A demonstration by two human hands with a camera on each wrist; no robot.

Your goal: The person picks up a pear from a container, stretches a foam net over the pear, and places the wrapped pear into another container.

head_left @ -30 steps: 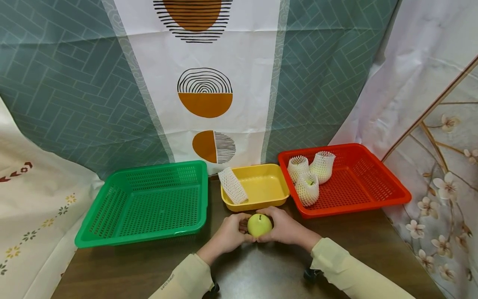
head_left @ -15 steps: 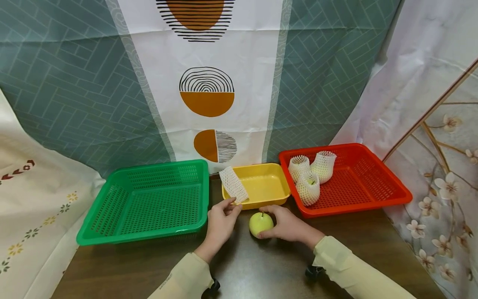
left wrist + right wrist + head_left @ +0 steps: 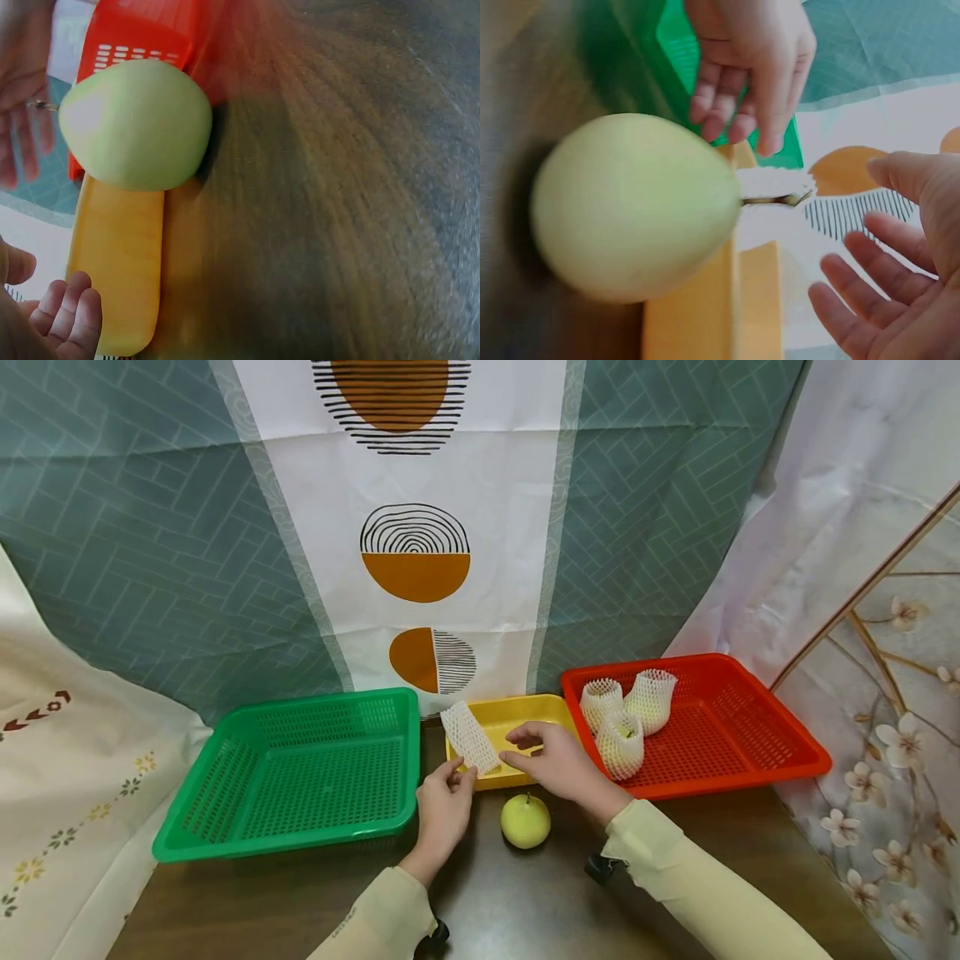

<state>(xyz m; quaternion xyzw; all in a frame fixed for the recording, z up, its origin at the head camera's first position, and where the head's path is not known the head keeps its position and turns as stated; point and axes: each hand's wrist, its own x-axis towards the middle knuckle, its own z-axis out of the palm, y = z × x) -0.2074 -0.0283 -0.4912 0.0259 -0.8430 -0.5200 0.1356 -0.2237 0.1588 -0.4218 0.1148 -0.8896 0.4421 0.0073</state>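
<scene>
A yellow-green pear (image 3: 525,821) stands stem up on the dark table, with neither hand on it; in the right wrist view the pear (image 3: 634,210) shows its brown stem. Behind it is a shallow yellow tray (image 3: 510,714). A white foam fruit net (image 3: 471,739) lies flat and slanted over the tray's left end. My left hand (image 3: 442,810) has its fingertips right at the net's lower end, fingers loosely bent, thumb apart from them. Over the tray's front, right of the net, my right hand (image 3: 558,764) holds nothing, its fingers spread in the right wrist view.
On the left sits a green perforated basket (image 3: 322,777). The red basket (image 3: 720,735) on the right contains several pears (image 3: 621,747) in white foam nets. Patterned cloth hangs behind and at both sides.
Both hands were around the pear; the left let go first and moved left to the net. The right has since released the pear and moved up over the yellow tray.
</scene>
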